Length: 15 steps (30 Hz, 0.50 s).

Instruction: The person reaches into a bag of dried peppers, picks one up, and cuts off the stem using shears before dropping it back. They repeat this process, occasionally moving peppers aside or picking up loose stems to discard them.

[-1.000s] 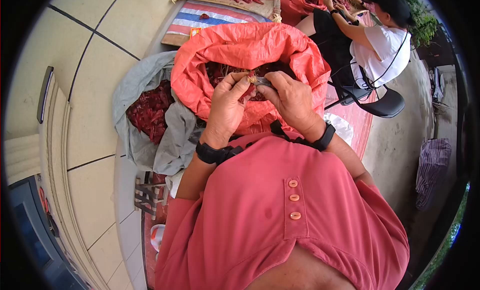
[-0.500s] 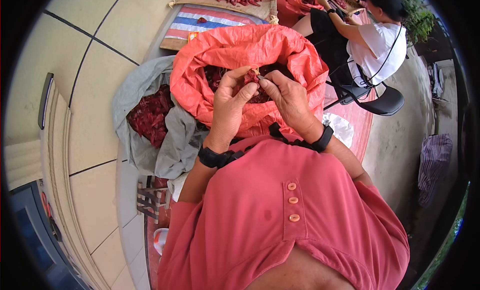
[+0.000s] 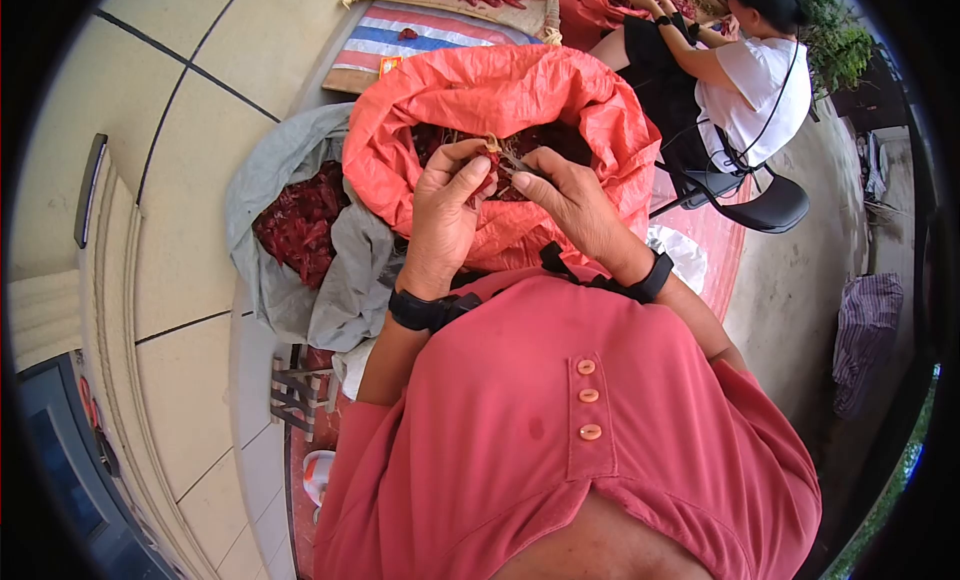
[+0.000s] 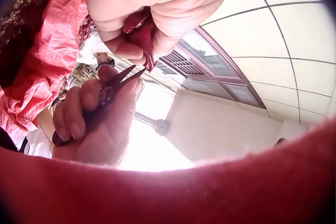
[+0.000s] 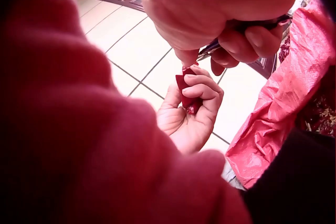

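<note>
Over the mouth of a red woven sack, my left hand pinches a dried red chili pepper between thumb and curled fingers. A pale yellowish stem end shows at its top in the head view. My right hand grips a small pair of dark scissors, fingers wrapped round the handles. In the left wrist view the blades stand apart, their tips right at the pepper's end. The right wrist view shows the pepper upright in the left fingers, below the scissors.
A grey sack of red peppers stands to the left. Beyond lie a striped sheet and a mat with more peppers. At the upper right sits another person on a black chair. A small rack stands at lower left.
The scissors have drawn back from the pepper's stem end and come near it again. The hands shifted slightly, staying close together over the sack. The other person's head and arms moved.
</note>
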Each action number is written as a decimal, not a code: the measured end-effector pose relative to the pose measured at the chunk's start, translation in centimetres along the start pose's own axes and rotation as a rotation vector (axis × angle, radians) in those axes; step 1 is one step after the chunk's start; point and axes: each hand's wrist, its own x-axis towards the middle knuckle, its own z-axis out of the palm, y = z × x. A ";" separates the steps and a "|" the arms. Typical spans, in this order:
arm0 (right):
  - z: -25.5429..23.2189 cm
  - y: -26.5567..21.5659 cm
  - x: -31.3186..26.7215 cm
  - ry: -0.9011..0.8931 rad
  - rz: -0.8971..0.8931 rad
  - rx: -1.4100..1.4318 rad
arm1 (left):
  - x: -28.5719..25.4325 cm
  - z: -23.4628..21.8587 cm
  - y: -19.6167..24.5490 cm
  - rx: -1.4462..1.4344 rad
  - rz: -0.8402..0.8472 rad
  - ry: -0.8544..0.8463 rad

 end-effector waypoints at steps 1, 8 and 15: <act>0.1 0.1 0.1 -0.015 0.006 0.043 | -0.1 -0.1 0.0 0.000 -0.012 -0.025; 0.5 0.6 0.1 -0.013 0.003 0.141 | -0.1 -0.7 -0.1 0.026 0.013 -0.038; 0.4 -0.3 0.2 -0.053 0.002 0.215 | -0.4 -0.7 -0.8 0.038 -0.014 -0.057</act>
